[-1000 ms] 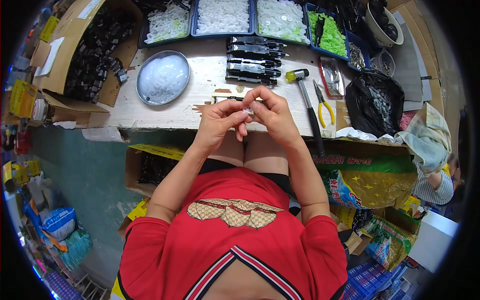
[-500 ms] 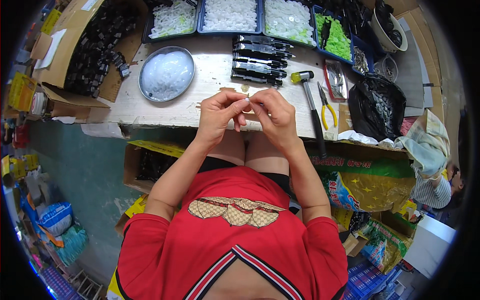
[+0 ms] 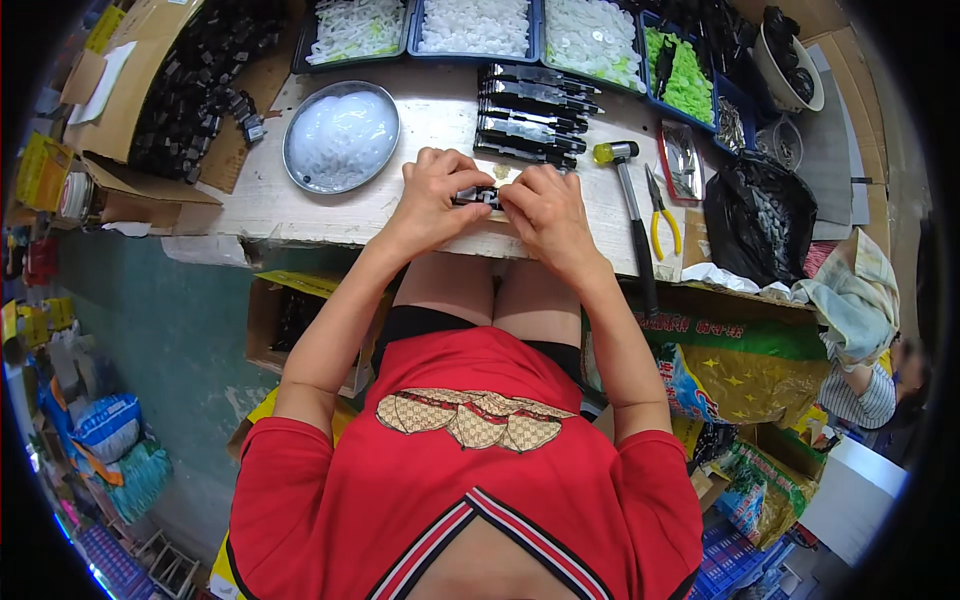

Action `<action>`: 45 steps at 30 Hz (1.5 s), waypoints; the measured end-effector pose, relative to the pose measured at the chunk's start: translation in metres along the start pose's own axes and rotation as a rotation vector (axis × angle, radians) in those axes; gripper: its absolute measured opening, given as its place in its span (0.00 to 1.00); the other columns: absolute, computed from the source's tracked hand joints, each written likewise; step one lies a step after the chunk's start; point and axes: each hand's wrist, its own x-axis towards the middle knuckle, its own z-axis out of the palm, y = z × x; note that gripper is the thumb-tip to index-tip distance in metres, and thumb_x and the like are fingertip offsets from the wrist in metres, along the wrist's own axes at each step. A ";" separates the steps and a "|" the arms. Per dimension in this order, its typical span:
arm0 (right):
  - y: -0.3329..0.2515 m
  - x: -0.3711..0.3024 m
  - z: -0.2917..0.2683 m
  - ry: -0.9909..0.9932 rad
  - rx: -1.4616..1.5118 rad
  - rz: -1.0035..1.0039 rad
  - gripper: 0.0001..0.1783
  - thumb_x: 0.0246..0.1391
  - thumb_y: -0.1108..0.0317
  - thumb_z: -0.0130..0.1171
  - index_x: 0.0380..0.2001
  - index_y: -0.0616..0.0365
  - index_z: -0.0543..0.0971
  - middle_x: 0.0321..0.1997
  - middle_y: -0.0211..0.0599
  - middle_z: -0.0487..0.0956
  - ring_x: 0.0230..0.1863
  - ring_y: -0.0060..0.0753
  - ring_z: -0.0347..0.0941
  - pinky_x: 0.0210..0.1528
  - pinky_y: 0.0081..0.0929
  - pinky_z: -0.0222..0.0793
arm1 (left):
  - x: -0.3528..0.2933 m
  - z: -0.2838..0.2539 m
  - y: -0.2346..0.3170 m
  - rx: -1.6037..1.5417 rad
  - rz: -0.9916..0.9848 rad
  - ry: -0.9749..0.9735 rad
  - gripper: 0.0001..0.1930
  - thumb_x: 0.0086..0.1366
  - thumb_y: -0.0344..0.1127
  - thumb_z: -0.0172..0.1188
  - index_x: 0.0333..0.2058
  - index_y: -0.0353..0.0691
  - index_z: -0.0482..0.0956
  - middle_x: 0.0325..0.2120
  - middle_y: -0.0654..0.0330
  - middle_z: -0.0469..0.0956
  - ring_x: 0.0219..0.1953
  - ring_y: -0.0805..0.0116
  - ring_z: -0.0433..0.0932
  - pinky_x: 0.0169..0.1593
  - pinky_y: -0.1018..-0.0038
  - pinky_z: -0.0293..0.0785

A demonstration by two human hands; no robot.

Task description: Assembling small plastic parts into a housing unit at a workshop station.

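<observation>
Both hands' grip, left hand (image 3: 432, 195), right hand (image 3: 548, 212), clamped on black part (image 3: 476, 197); hammer (image 3: 628, 196), steel bowl (image 3: 341, 137) beside

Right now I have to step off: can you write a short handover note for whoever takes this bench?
Left hand and right hand both pinch one small black part, pressed down on the wooden bench.
Done: a row of long black pieces is stacked just behind the hands.
Supplies: round metal dish of clear bits to the left; hammer and yellow pliers to the right.
Left: the part in hand looks unfinished.
</observation>
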 end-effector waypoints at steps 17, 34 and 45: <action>0.051 -0.031 -0.047 0.234 0.104 0.192 0.04 0.44 0.71 0.58 0.27 0.53 0.77 0.28 0.29 0.72 0.35 0.32 0.67 0.37 0.30 0.53 | 0.047 -0.012 0.041 0.363 -0.024 -0.382 0.10 0.44 0.39 0.62 0.28 0.45 0.77 0.29 0.62 0.70 0.39 0.60 0.64 0.41 0.66 0.54; 0.119 -0.098 -0.091 0.418 0.002 0.501 0.04 0.45 0.71 0.56 0.27 0.55 0.78 0.29 0.30 0.73 0.36 0.33 0.68 0.37 0.30 0.56 | 0.244 0.080 0.027 0.704 0.415 -0.016 0.08 0.41 0.26 0.55 0.22 0.43 0.79 0.30 0.60 0.72 0.39 0.58 0.67 0.38 0.61 0.59; 0.144 -0.079 -0.105 0.401 -0.149 0.495 0.03 0.44 0.70 0.58 0.26 0.53 0.77 0.28 0.30 0.72 0.35 0.34 0.67 0.35 0.32 0.56 | 0.281 0.139 0.085 0.724 0.523 -0.184 0.06 0.42 0.27 0.55 0.21 0.44 0.80 0.29 0.61 0.73 0.42 0.57 0.66 0.42 0.61 0.60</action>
